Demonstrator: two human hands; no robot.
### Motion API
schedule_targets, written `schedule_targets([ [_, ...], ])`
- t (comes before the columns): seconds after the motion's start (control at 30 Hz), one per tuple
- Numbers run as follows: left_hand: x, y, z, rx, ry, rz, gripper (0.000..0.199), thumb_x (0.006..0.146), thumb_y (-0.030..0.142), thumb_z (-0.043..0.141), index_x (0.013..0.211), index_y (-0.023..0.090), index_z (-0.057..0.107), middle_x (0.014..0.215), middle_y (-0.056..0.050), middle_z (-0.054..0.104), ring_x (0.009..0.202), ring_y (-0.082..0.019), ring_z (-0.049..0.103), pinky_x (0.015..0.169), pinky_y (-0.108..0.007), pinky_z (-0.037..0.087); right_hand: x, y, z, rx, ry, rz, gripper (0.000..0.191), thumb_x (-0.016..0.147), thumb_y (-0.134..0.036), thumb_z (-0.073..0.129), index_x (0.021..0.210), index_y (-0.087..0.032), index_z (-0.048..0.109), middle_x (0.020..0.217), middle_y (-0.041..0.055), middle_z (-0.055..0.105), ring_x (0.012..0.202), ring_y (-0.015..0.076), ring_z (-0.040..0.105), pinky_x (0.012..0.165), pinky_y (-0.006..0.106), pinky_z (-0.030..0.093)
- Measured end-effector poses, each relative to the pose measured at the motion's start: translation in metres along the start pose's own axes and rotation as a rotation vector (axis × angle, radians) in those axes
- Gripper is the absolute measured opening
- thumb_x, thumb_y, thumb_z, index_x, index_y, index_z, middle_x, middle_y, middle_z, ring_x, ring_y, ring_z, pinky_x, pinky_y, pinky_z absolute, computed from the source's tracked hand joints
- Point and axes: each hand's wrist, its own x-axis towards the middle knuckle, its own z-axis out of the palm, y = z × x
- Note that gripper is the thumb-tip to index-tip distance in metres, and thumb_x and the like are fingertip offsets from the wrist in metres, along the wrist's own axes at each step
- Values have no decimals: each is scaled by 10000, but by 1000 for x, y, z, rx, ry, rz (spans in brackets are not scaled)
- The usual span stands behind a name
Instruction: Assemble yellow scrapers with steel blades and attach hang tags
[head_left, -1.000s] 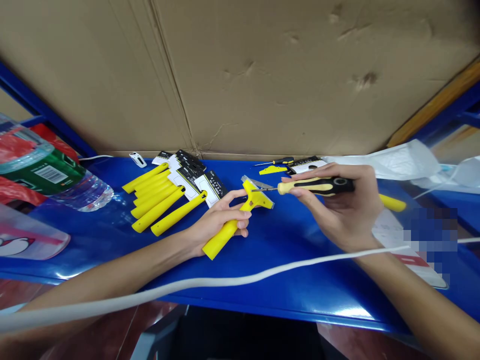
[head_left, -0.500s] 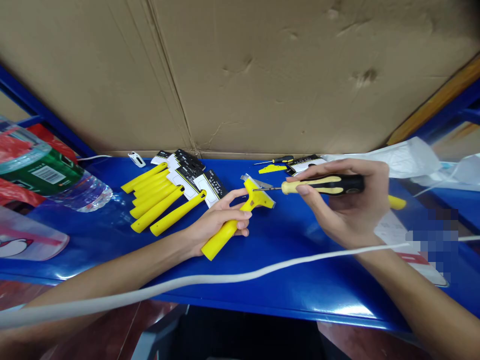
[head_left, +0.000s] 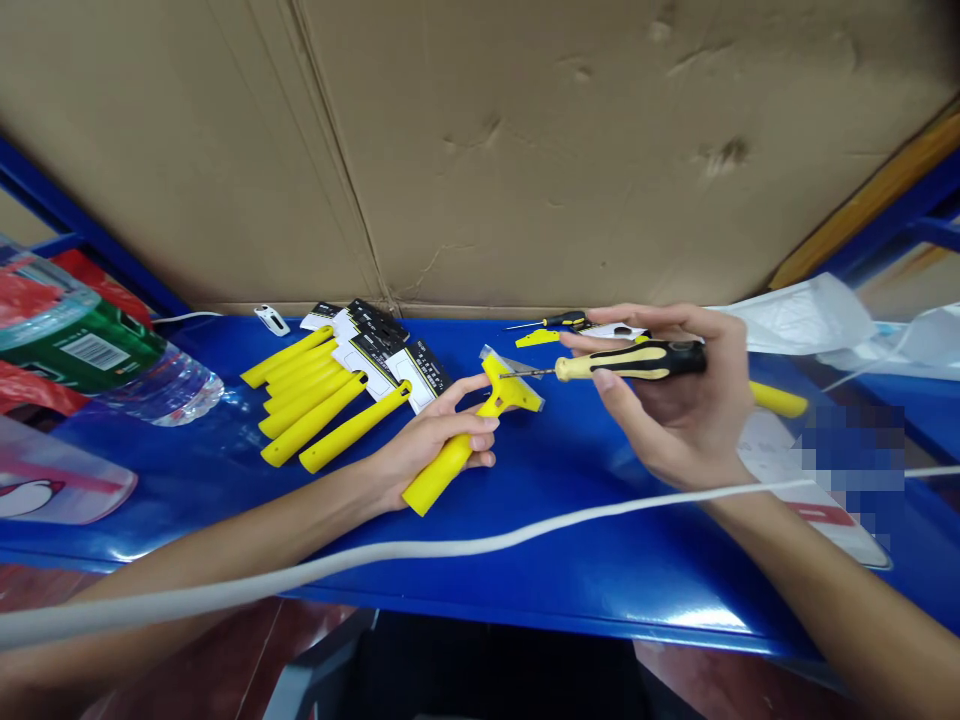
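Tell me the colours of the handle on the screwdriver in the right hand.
Pale yellow and black, best seen in the head view.

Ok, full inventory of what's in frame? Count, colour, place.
yellow scraper: 1, left hand
screwdriver: 1, cream/black, right hand
second screwdriver: 1, yellow/black, back centre
yellow handles: about six, overlapping, left
yellow plate: 1, back centre
yellow piece: 1, right
printed cards: several, black/white, back
small item: 1, white/black, back left
bottle: 1, clear, green label, left
cup: 1, translucent, left
red material: behind bottle
wrapping: white, right
sheet: white/red, right
cable: white, front
table: blue
cardboard: brown, behind
left hand, right hand
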Motion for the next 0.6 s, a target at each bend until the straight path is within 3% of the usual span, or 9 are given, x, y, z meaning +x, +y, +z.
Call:
schedule_targets([
  [0.13,0,0,0,-17,-8,-1,735,875,131,891,1521,285,577,921,22,673,652,-73,566,687,-241,518,-3,0,0,-196,82,-44,507,831,-132,972,1248,-313,747,1046,26,850,951,302,869,829,464,735],
  [0.3,0,1,1,-18,14,3,723,869,134,890,1512,289,596,839,46,628,643,-80,554,694,-240,519,-2,-1,2,-9,-29,33,561,936,-186,887,1421,-335,649,1298,71,813,1128,330,856,957,545,736],
  [0.43,1,-1,0,-27,11,-5,733,876,116,881,1522,309,595,895,34,647,642,-67,548,708,-243,530,-2,-1,2,-168,55,-9,468,861,-182,968,1241,-326,736,1049,14,840,938,305,870,821,475,733],
  [0.6,3,-2,-2,-32,4,12,738,876,108,882,1522,307,587,924,29,663,644,-61,544,714,-243,533,-1,0,2,15,-31,71,562,913,-154,909,1376,-327,641,1230,52,812,1112,309,859,961,502,734],
])
